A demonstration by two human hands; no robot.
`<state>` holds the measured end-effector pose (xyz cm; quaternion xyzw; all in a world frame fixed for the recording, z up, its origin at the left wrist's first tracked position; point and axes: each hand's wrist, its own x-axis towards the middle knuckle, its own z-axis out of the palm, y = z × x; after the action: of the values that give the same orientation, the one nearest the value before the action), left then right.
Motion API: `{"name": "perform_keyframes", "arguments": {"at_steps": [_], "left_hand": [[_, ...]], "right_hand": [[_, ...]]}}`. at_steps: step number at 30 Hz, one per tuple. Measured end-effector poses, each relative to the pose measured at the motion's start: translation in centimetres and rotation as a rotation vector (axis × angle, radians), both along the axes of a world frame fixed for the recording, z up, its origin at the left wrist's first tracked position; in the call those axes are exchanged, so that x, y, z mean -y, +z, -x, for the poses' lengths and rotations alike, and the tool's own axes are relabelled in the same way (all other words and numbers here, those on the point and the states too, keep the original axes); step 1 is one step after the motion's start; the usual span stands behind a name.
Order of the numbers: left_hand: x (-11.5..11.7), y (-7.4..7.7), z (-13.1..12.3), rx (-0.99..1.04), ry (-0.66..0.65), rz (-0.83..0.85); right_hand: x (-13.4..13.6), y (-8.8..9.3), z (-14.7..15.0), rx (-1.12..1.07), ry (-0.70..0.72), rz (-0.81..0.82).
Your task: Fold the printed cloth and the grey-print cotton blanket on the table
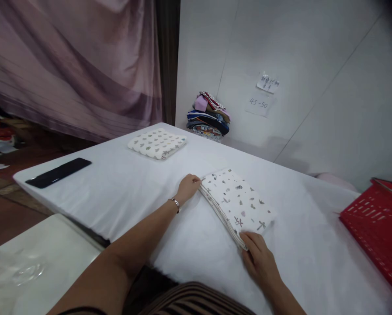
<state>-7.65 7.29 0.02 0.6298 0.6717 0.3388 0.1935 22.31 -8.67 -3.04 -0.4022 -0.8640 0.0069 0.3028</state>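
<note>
striped garment: nearest, bottom edge.
left hand: fingers pinching far corner.
right hand: fingers pinching near corner.
folded cloth: over the surface, long layered edge slanting between both hands.

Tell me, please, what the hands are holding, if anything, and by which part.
A folded printed cloth: the left hand and right hand hold opposite ends of its layered near edge.

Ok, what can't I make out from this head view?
In the head view:
Held folded printed cloth: underside hidden by its upper layers.
Its edge: partly covered by the right hand.
Red plastic basket: right side cut off by the picture edge.
Upper paper sign: handwriting too small and blurred.
</note>
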Motion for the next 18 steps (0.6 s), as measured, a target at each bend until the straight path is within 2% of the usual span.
{"name": "perform_keyframes", "arguments": {"at_steps": [18], "left_hand": [[-2.8,3.4,-0.5,-0.250,-0.115,0.245]], "right_hand": [[0.0,0.2,0.0,0.002,-0.008,0.004]]}}
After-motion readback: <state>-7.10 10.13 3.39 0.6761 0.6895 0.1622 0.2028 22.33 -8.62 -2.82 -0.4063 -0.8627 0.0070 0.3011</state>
